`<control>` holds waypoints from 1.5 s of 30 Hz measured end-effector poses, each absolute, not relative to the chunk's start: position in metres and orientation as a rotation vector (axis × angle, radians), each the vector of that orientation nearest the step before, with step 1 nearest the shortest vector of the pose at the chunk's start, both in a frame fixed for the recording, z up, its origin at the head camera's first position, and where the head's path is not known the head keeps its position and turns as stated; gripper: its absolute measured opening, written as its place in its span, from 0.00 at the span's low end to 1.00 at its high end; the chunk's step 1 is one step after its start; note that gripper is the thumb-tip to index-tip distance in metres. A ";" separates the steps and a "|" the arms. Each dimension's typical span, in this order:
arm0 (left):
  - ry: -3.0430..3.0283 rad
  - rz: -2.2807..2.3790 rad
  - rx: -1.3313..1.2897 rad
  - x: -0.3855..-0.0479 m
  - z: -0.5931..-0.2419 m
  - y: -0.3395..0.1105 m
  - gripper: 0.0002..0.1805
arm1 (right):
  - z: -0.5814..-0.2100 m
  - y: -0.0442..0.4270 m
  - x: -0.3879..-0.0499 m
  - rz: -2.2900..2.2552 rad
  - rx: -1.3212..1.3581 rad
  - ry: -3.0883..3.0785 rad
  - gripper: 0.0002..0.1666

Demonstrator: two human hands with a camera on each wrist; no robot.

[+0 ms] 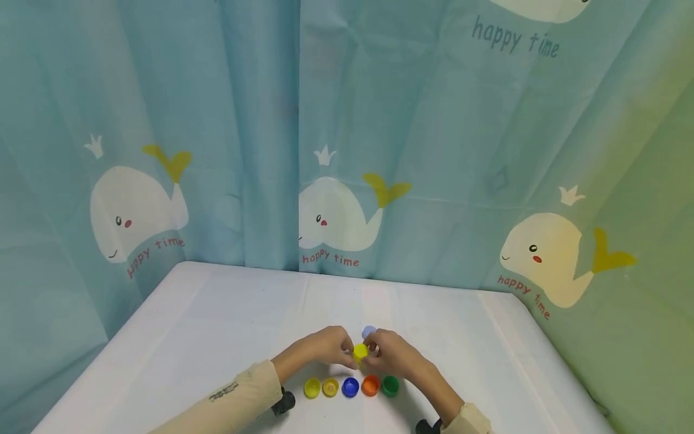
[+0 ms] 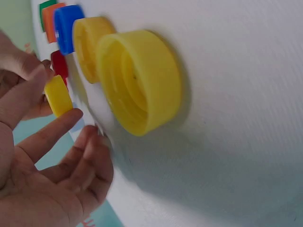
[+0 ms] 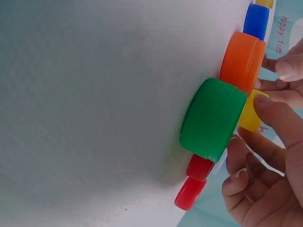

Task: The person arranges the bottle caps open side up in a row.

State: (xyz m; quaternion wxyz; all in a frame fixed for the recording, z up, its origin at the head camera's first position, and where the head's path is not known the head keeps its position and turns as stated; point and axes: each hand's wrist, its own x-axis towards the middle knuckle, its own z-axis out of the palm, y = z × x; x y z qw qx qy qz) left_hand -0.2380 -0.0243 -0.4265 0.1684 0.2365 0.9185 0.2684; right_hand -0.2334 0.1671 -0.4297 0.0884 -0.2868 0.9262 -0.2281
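A small yellow bottle cap (image 1: 360, 352) is held up between both hands, above the table. My left hand (image 1: 332, 346) holds its left side, with the thumb and index finger at the yellow cap (image 2: 59, 96) in the left wrist view. From the other side, my right hand (image 1: 398, 354) pinches the yellow cap (image 3: 250, 114) between thumb and index finger. Nearer me stands a row of open-side-up caps: a yellow cap (image 1: 311, 388), an amber cap (image 1: 330, 387), a blue cap (image 1: 350, 387), an orange cap (image 1: 371, 386) and a green cap (image 1: 390, 386).
Just beyond the hands lies a pale blue cap (image 1: 368, 331). Two red caps, a darker one (image 3: 200, 168) and a brighter one (image 3: 190, 194), show past the green cap in the right wrist view. A whale-print curtain (image 1: 260, 150) hangs behind the white table (image 1: 244, 313).
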 end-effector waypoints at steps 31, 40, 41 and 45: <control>2.439 1.640 0.661 -0.220 -0.417 -0.019 0.11 | -0.406 0.172 -0.213 -1.280 -0.820 2.620 0.15; 2.396 1.865 0.679 -0.211 -0.417 -0.010 0.11 | -0.398 0.178 -0.209 -1.490 -0.560 2.517 0.24; 2.394 1.880 0.678 -0.211 -0.417 -0.009 0.11 | -0.398 0.179 -0.209 -1.495 -0.544 2.519 0.24; 2.369 1.954 0.666 -0.209 -0.421 -0.007 0.11 | -0.401 0.180 -0.208 -1.520 -0.486 2.539 0.21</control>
